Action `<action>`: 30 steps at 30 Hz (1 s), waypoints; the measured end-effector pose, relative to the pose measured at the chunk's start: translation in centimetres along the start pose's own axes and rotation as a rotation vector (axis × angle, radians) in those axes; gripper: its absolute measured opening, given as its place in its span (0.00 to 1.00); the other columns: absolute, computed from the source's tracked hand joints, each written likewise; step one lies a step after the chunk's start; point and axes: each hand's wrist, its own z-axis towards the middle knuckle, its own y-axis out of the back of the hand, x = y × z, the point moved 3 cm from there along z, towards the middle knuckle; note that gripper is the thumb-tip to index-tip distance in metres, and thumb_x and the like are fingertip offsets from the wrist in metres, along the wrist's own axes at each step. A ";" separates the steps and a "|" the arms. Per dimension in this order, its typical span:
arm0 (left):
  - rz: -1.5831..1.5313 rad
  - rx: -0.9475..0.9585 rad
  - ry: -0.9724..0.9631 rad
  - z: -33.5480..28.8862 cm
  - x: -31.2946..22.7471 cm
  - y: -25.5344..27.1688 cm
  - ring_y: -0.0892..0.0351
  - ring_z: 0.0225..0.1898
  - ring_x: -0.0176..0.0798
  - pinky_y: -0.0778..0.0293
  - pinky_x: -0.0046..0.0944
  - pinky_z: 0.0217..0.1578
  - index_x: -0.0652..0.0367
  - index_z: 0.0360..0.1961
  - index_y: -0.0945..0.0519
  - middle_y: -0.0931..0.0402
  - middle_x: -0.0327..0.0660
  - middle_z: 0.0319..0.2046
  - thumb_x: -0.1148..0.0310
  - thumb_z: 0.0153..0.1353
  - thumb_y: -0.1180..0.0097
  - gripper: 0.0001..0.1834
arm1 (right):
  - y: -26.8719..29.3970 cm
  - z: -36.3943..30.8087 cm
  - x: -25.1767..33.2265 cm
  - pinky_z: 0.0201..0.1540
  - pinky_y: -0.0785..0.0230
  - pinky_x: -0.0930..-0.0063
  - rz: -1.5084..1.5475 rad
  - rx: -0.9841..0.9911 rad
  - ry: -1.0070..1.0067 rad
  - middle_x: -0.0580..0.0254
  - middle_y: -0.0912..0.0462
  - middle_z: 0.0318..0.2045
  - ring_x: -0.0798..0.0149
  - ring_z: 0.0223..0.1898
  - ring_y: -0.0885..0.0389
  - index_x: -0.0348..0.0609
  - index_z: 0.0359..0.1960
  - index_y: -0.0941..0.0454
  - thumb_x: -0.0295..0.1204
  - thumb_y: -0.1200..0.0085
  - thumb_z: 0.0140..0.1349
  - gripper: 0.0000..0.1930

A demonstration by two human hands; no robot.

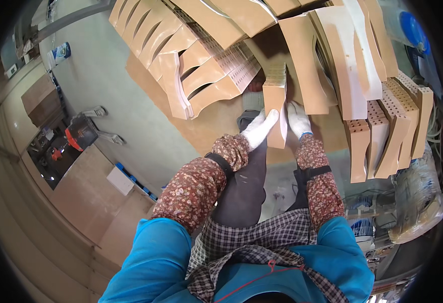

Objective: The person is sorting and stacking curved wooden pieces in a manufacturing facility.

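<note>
A tan block (274, 98) with curved sides stands between my hands, low over the brown sheet. My white-gloved left hand (259, 130) presses on its left side, the thumb lying across the near face. On the opposite side, my gloved right hand (298, 120) is against the block, its fingers partly hidden behind it. To the left lie rows of similar tan blocks (201, 70), close together, some with perforated ends. Taller curved blocks (302, 60) stand just beyond and to the right of my right hand. I cannot make out what the blocks are made of.
More blocks with holes in their ends (383, 131) are lined up at the right. Brown sheeting (176, 129) covers the floor under the stacks. A wrapped bundle (418, 197) sits at lower right. At far left are a dark board with red items (62, 146) and a blue-and-white container (60, 52).
</note>
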 end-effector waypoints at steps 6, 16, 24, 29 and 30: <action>0.019 -0.108 -0.118 -0.4 -3.8 -0.3 0.30 0.62 0.38 0.35 0.38 0.64 0.65 0.72 0.41 0.31 0.44 0.63 0.49 0.73 0.49 0.38 | -1.1 3.4 0.4 0.60 0.32 0.52 -0.037 -0.223 0.196 0.39 0.20 0.53 0.40 0.55 0.23 0.37 0.55 0.24 0.38 0.57 0.73 0.20; -0.012 0.030 -0.237 1.3 -5.1 1.0 0.28 0.60 0.39 0.31 0.40 0.61 0.66 0.69 0.38 0.28 0.47 0.60 0.55 0.67 0.39 0.38 | -1.9 2.5 2.9 0.51 0.26 0.47 0.004 -0.165 0.350 0.35 0.23 0.51 0.36 0.51 0.21 0.38 0.58 0.31 0.42 0.56 0.71 0.22; -0.047 0.145 -0.115 2.0 -4.1 2.3 0.37 0.68 0.42 0.40 0.43 0.69 0.65 0.73 0.43 0.36 0.50 0.68 0.54 0.65 0.37 0.44 | -1.4 1.6 2.9 0.63 0.33 0.52 -0.170 -0.193 0.243 0.39 0.30 0.62 0.40 0.63 0.28 0.41 0.65 0.38 0.37 0.53 0.70 0.25; -0.051 0.147 -0.085 1.6 -3.6 3.4 0.37 0.68 0.42 0.42 0.44 0.70 0.65 0.73 0.45 0.36 0.49 0.68 0.56 0.66 0.39 0.43 | -1.8 1.5 4.4 0.65 0.36 0.53 -0.250 -0.170 0.158 0.39 0.32 0.65 0.40 0.65 0.31 0.41 0.68 0.40 0.34 0.60 0.73 0.24; -0.072 0.171 -0.085 1.6 -3.7 3.4 0.38 0.69 0.42 0.43 0.44 0.70 0.65 0.74 0.45 0.36 0.49 0.68 0.56 0.67 0.39 0.43 | -1.7 1.5 4.2 0.65 0.36 0.53 -0.263 -0.169 0.147 0.38 0.31 0.64 0.40 0.64 0.31 0.41 0.68 0.40 0.34 0.60 0.73 0.24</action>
